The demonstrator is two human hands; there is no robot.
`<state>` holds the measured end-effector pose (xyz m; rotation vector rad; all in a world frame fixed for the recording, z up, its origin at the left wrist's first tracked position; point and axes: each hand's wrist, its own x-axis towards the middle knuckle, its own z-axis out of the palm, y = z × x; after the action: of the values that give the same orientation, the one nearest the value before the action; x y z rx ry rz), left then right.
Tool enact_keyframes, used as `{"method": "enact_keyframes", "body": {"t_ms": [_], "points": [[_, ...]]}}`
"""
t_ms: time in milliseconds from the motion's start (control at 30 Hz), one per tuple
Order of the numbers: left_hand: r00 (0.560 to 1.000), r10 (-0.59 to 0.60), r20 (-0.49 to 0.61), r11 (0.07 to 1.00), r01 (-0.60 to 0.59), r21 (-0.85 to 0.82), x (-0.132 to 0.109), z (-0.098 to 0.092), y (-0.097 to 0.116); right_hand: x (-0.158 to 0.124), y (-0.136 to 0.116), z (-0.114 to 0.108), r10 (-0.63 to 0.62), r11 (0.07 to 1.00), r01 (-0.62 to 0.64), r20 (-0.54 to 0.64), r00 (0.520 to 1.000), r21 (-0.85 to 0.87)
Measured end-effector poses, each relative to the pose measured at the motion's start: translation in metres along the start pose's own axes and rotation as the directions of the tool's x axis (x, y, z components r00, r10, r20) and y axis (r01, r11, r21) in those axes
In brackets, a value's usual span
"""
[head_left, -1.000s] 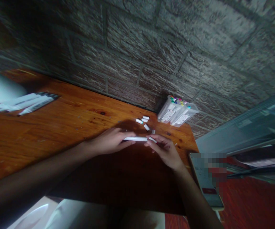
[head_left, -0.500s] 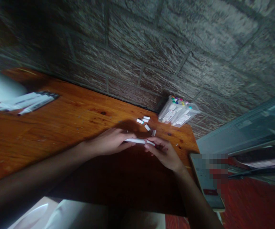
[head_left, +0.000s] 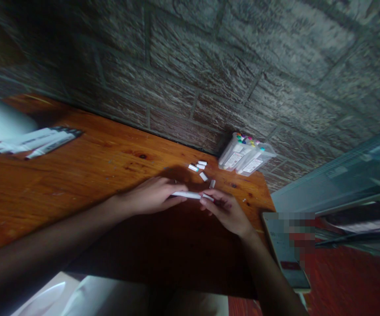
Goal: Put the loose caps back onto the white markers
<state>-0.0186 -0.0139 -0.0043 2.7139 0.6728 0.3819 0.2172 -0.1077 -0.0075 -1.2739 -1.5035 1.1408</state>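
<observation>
A white marker lies level between my two hands, just above the wooden table. My left hand is closed around its left part, which the fingers partly cover. With thumb and fingertips, my right hand pinches the cap at the marker's right end. Whether cap and barrel are joined or apart there, I cannot tell. Just beyond the hands, several loose white marker caps are scattered on the tabletop; one has a teal edge.
Two clear plastic cases with colourful markers stand at the back right against the stone-brick wall. Several white markers with dark ends lie at the left, beside a blurred white object. The table's right edge borders a grey-topped piece of furniture.
</observation>
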Motion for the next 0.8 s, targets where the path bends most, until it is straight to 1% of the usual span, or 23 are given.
{"method": "enact_keyframes", "body": {"t_ms": [233,400,800], "points": [[1.000,-0.001,0.019,1.000,0.001,0.006,0.0004,-0.0010,0.0000,0.0010,0.0015,-0.0013,0.033,0.999,-0.032,0.020,0.999,-0.039],[1.000,-0.010,0.027,1.000,0.009,0.021,0.0002,-0.0018,0.0002,0.0008,0.0024,-0.0016,0.030,0.999,-0.028,0.039,0.999,-0.039],[1.000,-0.002,0.014,1.000,0.002,0.014,0.0005,0.0005,-0.0013,0.0010,-0.0007,-0.0021,0.044,0.998,-0.041,0.051,0.998,-0.056]]}}
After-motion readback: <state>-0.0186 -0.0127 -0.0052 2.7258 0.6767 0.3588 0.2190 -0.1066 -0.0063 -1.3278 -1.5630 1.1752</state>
